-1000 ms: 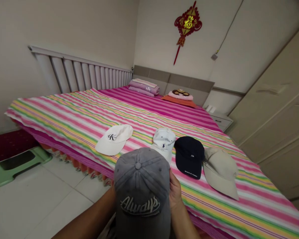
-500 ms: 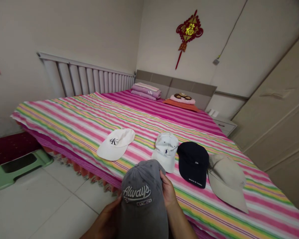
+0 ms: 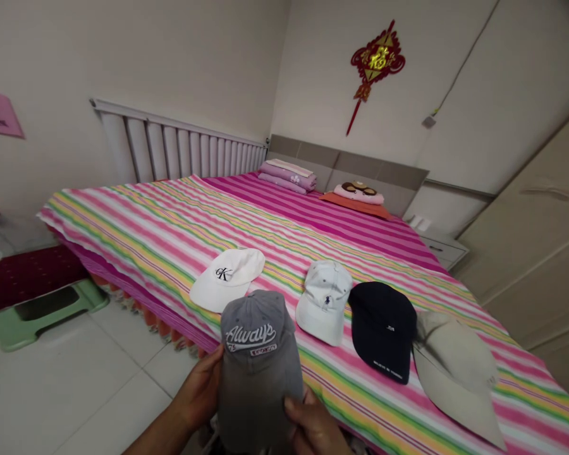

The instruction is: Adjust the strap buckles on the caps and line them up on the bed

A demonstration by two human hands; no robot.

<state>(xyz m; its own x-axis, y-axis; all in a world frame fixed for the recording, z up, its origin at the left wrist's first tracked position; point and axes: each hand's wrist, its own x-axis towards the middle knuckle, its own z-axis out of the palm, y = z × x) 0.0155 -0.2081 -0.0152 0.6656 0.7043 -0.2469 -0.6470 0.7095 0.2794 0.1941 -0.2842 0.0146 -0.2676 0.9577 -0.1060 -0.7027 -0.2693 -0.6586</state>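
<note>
A grey baseball cap (image 3: 260, 373) with "Always" lettering is held up in front of me at the near edge of the bed. My left hand (image 3: 206, 385) grips its left side, the fingers partly hidden behind it. On the right, my right hand (image 3: 315, 420) pinches the brim's edge with the thumb on top. Just beyond lies a white cap (image 3: 227, 278) with a CK logo. To the right, a pale cap (image 3: 326, 300), a black cap (image 3: 383, 328) and a beige cap (image 3: 458, 370) lie in a row on the striped sheet (image 3: 137, 221).
Folded purple bedding (image 3: 287, 177) and a pink folded item (image 3: 359, 193) sit by the headboard (image 3: 351, 167). A green stool (image 3: 47, 313) stands on the tiled floor at left. A wardrobe (image 3: 535, 234) and a nightstand (image 3: 440, 246) are at right.
My right hand has moved down from the cap's crown to its brim. The grey cap now sits slightly left and higher in view, and the camera has turned a little left.
</note>
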